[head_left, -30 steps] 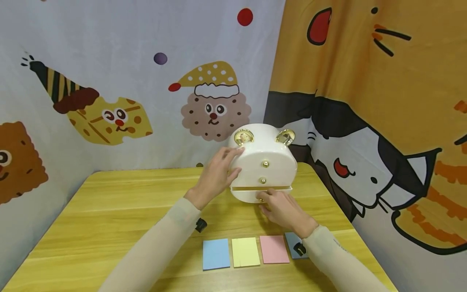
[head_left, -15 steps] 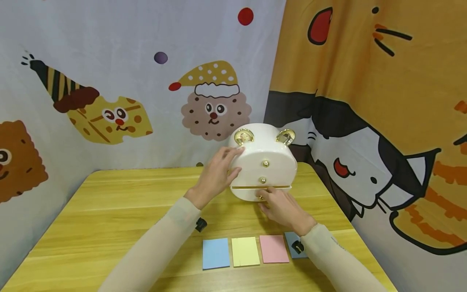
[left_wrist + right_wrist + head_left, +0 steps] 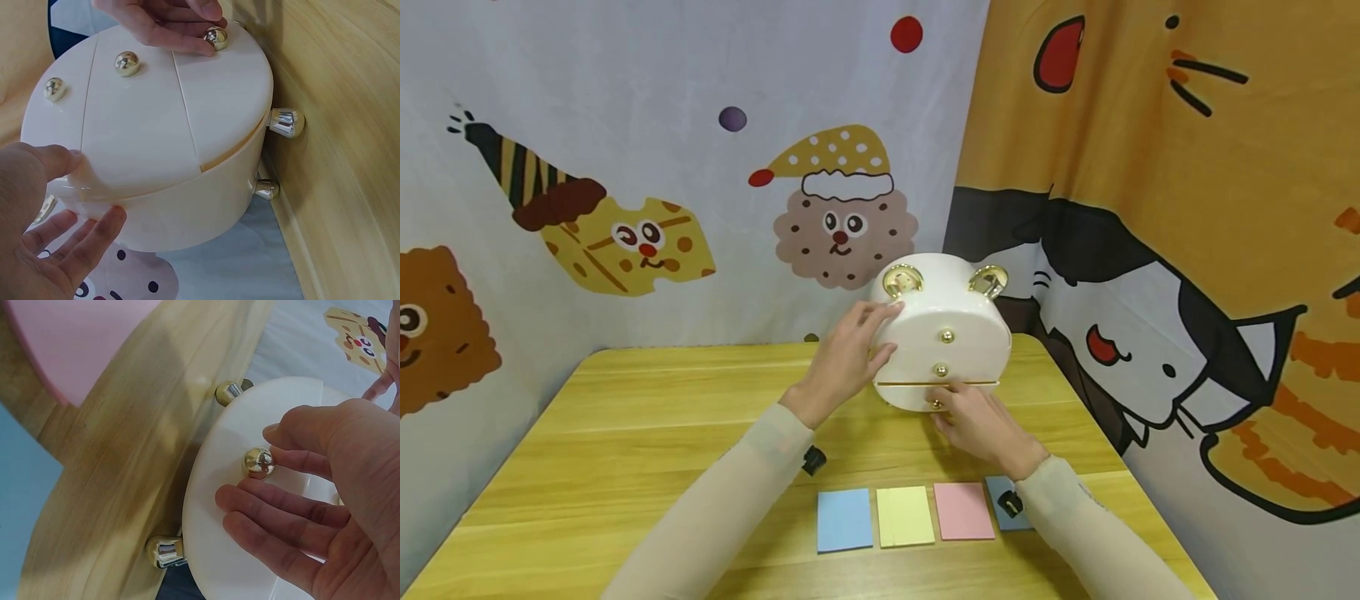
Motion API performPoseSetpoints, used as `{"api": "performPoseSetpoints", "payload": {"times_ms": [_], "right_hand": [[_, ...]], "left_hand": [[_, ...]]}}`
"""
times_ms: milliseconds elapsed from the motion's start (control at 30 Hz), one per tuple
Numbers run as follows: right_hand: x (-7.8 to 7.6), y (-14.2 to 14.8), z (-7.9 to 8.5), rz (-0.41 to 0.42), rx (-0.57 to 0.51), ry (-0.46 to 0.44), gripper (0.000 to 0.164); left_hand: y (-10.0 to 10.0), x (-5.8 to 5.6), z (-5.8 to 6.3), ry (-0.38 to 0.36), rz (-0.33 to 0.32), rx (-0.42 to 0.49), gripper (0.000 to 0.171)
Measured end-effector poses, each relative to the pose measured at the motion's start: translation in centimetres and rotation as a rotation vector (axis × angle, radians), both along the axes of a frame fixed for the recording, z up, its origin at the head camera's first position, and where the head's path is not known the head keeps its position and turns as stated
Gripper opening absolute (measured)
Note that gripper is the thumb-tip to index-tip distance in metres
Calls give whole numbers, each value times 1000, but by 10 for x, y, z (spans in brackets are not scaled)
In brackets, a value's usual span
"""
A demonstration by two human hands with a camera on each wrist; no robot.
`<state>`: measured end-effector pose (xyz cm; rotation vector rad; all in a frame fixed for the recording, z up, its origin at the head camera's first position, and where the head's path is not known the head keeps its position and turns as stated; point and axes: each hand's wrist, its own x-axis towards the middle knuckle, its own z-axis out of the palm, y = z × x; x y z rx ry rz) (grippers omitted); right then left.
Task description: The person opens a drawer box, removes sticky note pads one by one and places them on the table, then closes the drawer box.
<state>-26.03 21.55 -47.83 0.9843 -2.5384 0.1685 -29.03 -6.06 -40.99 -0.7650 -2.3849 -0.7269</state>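
Note:
A white rounded drawer box (image 3: 917, 321) with gold bear-like ears stands at the back of the table, three gold knobs down its front. My left hand (image 3: 844, 362) rests at its left edge, thumb on the front and fingertips at the side wall, as the left wrist view (image 3: 44, 219) shows. Low on the front, my right hand (image 3: 981, 427) touches the bottom drawer (image 3: 902, 398). Its index fingertip meets the bottom knob (image 3: 258, 463), the thumb stands apart above it, and the other fingers lie near the drawer front. A thin gap shows along that drawer's top edge.
On the wooden table (image 3: 647, 467), near the front, lie a blue sticky-note pad (image 3: 845, 521), a yellow pad (image 3: 905, 517), a pink pad (image 3: 964, 511) and a darker blue pad (image 3: 1000, 492), partly behind my right wrist. A cartoon curtain (image 3: 662, 67) hangs behind.
The bottom drawer has slid inward, its top gap narrowing to a thin line. My right hand has moved slightly forward with it; my left hand stays put.

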Motion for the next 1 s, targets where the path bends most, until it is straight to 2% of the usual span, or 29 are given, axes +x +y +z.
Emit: {"api": "performPoseSetpoints", "payload": {"times_ms": [1000], "right_hand": [[-11, -1, -4, 11, -15, -23, 23]], "left_hand": [[0, 0, -2, -22, 2, 8, 65]]}}
